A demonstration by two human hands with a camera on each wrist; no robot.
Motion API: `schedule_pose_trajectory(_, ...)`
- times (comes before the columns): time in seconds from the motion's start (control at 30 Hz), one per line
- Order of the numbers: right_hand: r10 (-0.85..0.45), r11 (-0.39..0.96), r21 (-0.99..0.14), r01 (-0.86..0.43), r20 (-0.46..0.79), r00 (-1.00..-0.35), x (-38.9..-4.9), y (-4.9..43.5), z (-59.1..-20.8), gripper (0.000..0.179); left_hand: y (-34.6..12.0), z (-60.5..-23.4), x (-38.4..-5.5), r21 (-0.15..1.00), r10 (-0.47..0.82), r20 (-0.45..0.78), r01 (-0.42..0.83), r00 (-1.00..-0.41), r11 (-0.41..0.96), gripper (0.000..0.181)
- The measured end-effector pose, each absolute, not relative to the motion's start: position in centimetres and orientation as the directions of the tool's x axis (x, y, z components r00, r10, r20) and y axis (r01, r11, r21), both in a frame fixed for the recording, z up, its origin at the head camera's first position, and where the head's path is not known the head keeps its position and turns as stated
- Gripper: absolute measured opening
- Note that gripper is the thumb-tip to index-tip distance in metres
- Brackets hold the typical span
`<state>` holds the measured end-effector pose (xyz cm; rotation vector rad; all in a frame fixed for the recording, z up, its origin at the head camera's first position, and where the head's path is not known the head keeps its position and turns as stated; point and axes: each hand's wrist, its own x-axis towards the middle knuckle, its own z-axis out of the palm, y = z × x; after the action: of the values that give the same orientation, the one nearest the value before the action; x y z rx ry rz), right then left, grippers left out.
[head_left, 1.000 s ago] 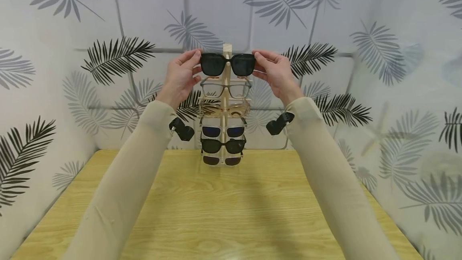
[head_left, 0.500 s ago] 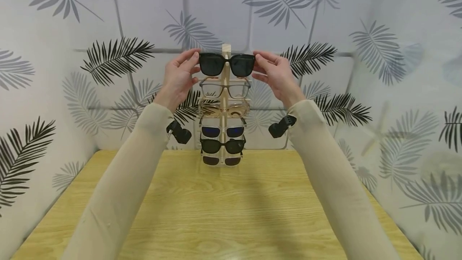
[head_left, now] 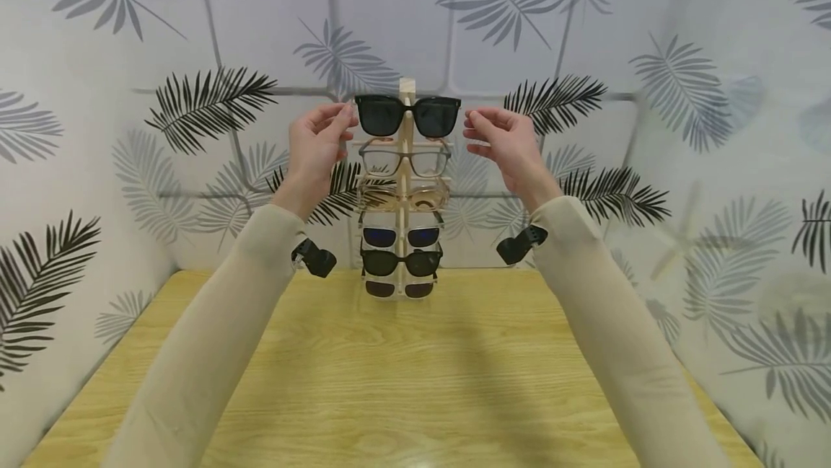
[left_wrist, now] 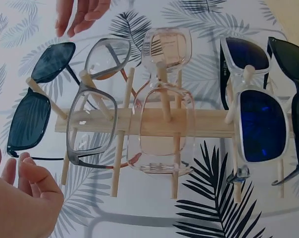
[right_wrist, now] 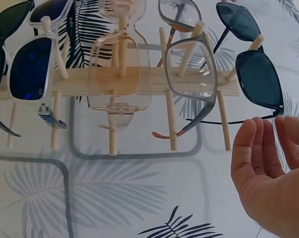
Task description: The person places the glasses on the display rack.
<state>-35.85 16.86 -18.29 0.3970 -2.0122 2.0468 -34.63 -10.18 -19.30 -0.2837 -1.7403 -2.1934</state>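
Note:
Black sunglasses point(head_left: 407, 116) with dark lenses rest on the top pegs of a wooden glasses stand point(head_left: 406, 86). My left hand point(head_left: 317, 147) is just beside their left end, its fingers loosely bent and holding nothing. Off the other end, with a small gap in the head view, my right hand point(head_left: 509, 147) also holds nothing. Grey-framed clear glasses point(left_wrist: 92, 121) sit one row below the sunglasses. Under those are clear pinkish glasses point(right_wrist: 119, 74), then clear-framed sunglasses with blue lenses point(right_wrist: 33, 69).
Lower on the stand are another pair of black sunglasses point(head_left: 401, 262) and a dark-lensed pair with a pale frame point(head_left: 399, 288). The stand is at the back of a wooden table point(head_left: 415, 381), before a leaf-patterned wall point(head_left: 708, 165).
Both hands have let go of the black sunglasses' ends and moved outward and slightly down. The sunglasses stay on the top pegs.

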Motion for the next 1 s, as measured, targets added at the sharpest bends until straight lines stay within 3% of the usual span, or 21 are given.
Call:
schedule_pose_trajectory(0.23,-0.030,0.094,-0.939,-0.330,0.329,-0.944,-34.9,16.8,-19.8,0.028,-10.7,-21.0,-33.8,0.892,-0.140,0.417,0.434,-0.898,-0.126,0.021)
schedule_pose_trajectory(0.4,-0.053,0.105,-0.948,-0.300,0.296,-0.954,-34.3,16.6,-21.0,0.032,-11.1,-22.4,-33.3,0.903,-0.141,0.414,0.425,-0.899,-0.061,0.021)
schedule_pose_trajectory(0.87,-0.136,0.174,-0.933,-0.314,0.293,-0.946,-33.3,16.3,-23.7,0.027,-12.4,-24.8,-31.8,0.955,-0.079,0.294,0.290,-0.953,0.055,0.023)
schedule_pose_trajectory(1.0,-0.151,0.248,-0.911,-0.329,0.299,-0.942,-33.2,16.5,-24.3,0.030,-13.0,-25.3,-31.4,0.960,-0.059,0.263,0.256,-0.963,0.114,0.026)
